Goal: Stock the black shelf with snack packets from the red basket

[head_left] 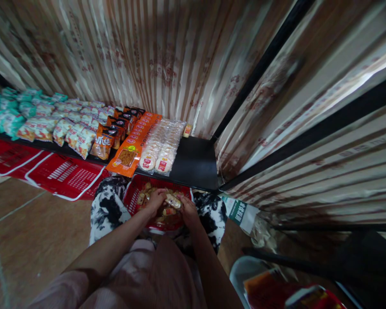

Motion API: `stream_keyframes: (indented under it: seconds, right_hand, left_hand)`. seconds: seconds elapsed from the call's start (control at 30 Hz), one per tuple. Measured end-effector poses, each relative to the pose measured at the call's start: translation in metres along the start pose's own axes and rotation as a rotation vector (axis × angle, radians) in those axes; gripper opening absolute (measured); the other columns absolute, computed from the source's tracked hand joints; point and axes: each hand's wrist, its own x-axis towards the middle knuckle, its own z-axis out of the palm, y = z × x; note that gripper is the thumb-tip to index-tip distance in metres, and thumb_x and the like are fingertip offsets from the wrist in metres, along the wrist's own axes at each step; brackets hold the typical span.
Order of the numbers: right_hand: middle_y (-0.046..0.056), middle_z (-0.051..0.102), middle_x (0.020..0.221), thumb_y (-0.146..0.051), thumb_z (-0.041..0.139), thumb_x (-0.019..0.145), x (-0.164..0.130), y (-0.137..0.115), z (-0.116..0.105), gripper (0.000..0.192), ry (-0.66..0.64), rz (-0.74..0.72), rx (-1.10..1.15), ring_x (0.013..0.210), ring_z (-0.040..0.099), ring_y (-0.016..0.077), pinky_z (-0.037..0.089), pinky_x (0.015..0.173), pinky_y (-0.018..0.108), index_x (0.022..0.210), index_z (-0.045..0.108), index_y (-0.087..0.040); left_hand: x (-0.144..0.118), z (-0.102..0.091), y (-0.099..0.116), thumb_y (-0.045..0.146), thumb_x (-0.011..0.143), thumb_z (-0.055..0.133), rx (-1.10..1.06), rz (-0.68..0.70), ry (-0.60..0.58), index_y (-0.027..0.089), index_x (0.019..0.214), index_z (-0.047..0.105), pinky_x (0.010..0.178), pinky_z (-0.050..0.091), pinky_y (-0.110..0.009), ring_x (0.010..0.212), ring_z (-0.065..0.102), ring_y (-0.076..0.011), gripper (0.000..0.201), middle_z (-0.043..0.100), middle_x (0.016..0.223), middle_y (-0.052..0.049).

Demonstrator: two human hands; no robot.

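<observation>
A: Holding what, head view?
B: Both hands in red basket [132,198] on lap. Left hand [156,200] curled down among snack packs, grip unclear. Right hand [189,210], fingers clamped on clear packet [173,201].
A: Far side?
B: Black shelf [196,161] w/ rice cracker packs [161,148], orange packs [131,148] to the left.

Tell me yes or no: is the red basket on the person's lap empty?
No, the red basket holds small wrapped snacks, and both hands reach into it.
</observation>
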Motion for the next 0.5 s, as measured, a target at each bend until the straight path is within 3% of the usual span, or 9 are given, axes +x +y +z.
stream_keyframes:
  seconds: [0.13, 0.27, 0.43, 0.5]
  right_hand:
    - [0.006, 0.072, 0.089, -0.039, 0.063, 0.067, -0.008, -0.006, -0.008, 0.024, -0.086, -0.075, -0.162, 0.085, 0.067, 0.0223, 0.053, 0.08, 0.035, 0.082, 0.07, -0.022]
    - [0.005, 0.07, 0.104, -0.028, 0.072, 0.057, -0.017, -0.008, -0.018, 0.033, -0.153, -0.166, -0.228, 0.099, 0.063, 0.0234, 0.049, 0.088, 0.032, 0.09, 0.072, -0.021]
    - [0.008, 0.072, 0.078, -0.051, 0.058, 0.073, -0.019, -0.004, -0.014, 0.039, -0.101, 0.109, -0.095, 0.073, 0.067, 0.0227, 0.054, 0.066, 0.033, 0.089, 0.07, -0.017]
    - [0.009, 0.071, 0.076, -0.053, 0.057, 0.074, -0.021, -0.006, -0.013, 0.042, -0.115, 0.216, -0.05, 0.069, 0.068, 0.0216, 0.054, 0.063, 0.032, 0.09, 0.068, -0.016]
  left_hand:
    - [-0.005, 0.003, 0.005, 0.002, 0.068, 0.054, -0.05, -0.002, -0.014, 0.014, 0.087, 0.062, 0.05, 0.043, -0.018, 0.055, 0.056, -0.0086, 0.024, 0.062, 0.071, -0.001]
    - [-0.011, 0.006, 0.011, 0.001, 0.067, 0.051, -0.068, 0.018, -0.033, 0.015, 0.087, 0.062, 0.049, 0.042, -0.017, 0.055, 0.055, -0.0078, 0.026, 0.061, 0.07, 0.0]
    - [-0.016, 0.01, 0.019, 0.001, 0.065, 0.051, -0.061, 0.061, -0.072, 0.016, 0.087, 0.061, 0.047, 0.037, -0.017, 0.049, 0.049, -0.0065, 0.028, 0.058, 0.066, 0.003]
    - [-0.017, 0.011, 0.023, 0.003, 0.065, 0.052, -0.071, 0.081, -0.097, 0.016, 0.088, 0.061, 0.047, 0.036, -0.017, 0.049, 0.048, -0.0063, 0.028, 0.058, 0.065, 0.004]
